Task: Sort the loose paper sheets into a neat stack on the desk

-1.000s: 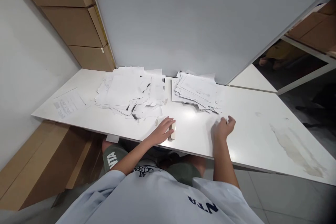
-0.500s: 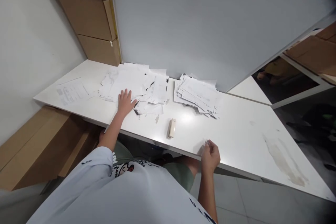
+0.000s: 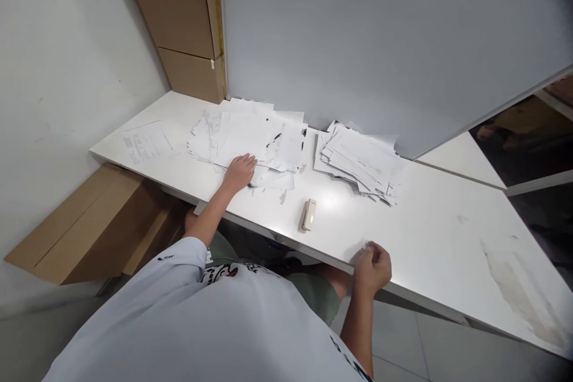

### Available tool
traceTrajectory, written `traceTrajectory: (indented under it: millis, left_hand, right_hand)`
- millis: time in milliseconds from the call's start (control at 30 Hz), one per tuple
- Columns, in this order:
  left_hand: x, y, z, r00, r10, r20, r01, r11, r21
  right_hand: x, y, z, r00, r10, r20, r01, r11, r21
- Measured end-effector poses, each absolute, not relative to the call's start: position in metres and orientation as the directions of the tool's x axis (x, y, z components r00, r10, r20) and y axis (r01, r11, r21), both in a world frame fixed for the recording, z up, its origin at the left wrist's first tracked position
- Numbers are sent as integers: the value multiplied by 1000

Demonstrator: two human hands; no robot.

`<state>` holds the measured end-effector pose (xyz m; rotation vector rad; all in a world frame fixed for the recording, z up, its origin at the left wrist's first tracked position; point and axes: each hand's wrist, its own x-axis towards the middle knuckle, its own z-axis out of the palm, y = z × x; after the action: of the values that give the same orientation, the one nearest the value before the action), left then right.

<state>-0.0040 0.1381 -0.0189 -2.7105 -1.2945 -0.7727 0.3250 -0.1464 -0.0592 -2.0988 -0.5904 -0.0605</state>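
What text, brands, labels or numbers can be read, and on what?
None clearly legible.
Left paper pile: blurred marks.
Right paper pile: likewise.
Loose sheet: print too small and blurred.
Shirt sleeve: dark mark, too small.
Shirt front: lettering, partly hidden in folds, unreadable.
Shorts: white fragment, cut off, unreadable.

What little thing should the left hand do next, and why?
Perhaps draw one sheet from the left paper pile toward the person: the left hand lies over that pile's near edge, and the beige stapler-like object sits on the table, within what looks like easy reach.
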Motion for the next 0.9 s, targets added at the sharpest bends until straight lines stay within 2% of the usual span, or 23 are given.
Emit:
traceTrajectory:
  millis: [300,533,667,900]
  left_hand:
    - [17,154,-10,366,871,327,863,-449,232]
    - [24,162,-12,313,903,295,872,-396,288]
    - [19,161,-10,333,897,290,863,-414,289]
    - [5,151,-11,480,849,220,803,-527,278]
  right_hand:
    - [321,-141,-63,851,387,355,519,-517,-681]
    - [317,-137,-62,862,367,350,503,-522,-689]
    - [315,-136,-60,865,355,354,498,-521,-693]
    - [315,-137,-63,860,352,370,509,-526,-681]
